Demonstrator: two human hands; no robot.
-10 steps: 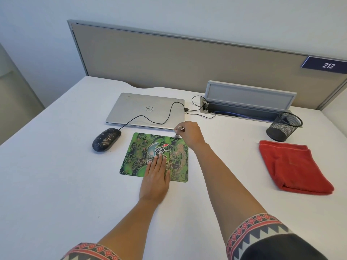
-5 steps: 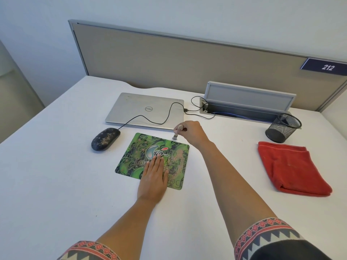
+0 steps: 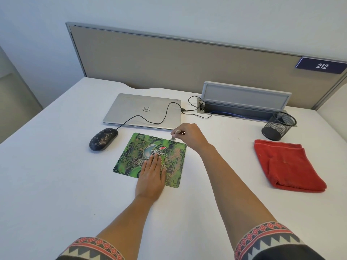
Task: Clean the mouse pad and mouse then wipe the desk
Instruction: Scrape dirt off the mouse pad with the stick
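As L hand (image 3: pixel 151 177) presses mouse pad (image 3: pixel 131 156), R hand (image 3: pixel 189 136) pinches item (image 3: pixel 173 136).

white desk (image 3: pixel 56 175): laptop (image 3: pixel 131 109), mouse (image 3: pixel 103 141), mouse pad (image 3: pixel 131 156), cloth (image 3: pixel 287 166)

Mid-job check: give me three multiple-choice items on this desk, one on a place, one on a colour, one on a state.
1. Where is the mouse relative to the mouse pad?
A) on it
B) left of it
C) right of it

2. What colour is the folded cloth?
A) blue
B) white
C) red

3. How is the left hand?
A) flat on the mouse pad
B) gripping the mouse
C) raised in the air

Answers: 1 B, it lies clear of the pad's left edge; 2 C, its folds show plain red; 3 A, straight fingers rest on the print.
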